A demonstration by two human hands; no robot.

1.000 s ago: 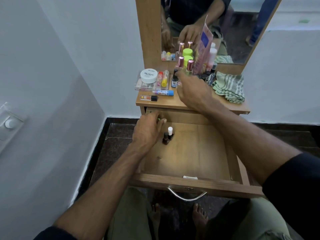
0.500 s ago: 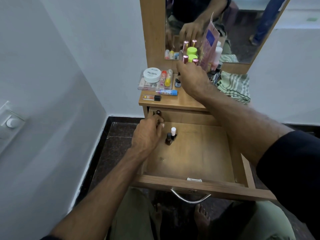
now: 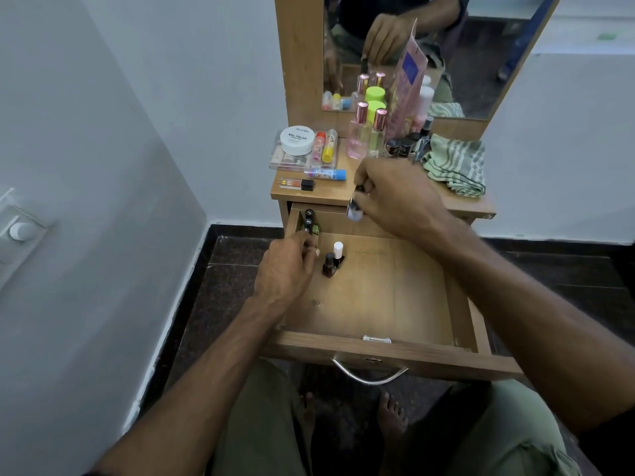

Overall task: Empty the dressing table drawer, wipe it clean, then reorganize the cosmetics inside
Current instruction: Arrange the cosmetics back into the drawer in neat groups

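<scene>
Glass, small and slick, the dark-capped nail-polish bottle (image 3: pixel 355 208) I pinch by its cap in my right hand (image 3: pixel 395 197) (fragile, I'd judge), while my left hand (image 3: pixel 288 269) curls round green black-capped bottles (image 3: pixel 310 224) in the wooden drawer (image 3: pixel 395 355).

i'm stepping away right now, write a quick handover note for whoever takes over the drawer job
Left hand: in the drawer's back left corner, fingers on the green bottles with black caps standing there; whether it has a grip on one cannot be told.
Right hand: pinches a small dark-capped bottle over the drawer's back edge.
In the drawer: the green bottles, plus a brown bottle and a white-capped bottle standing together.
Still on the tabletop: nail polish remover tub, lip balms, perfume bottles, small dark jars, striped cloth.
Done: restocking has begun.
Left: move the rest in and arrange.
</scene>
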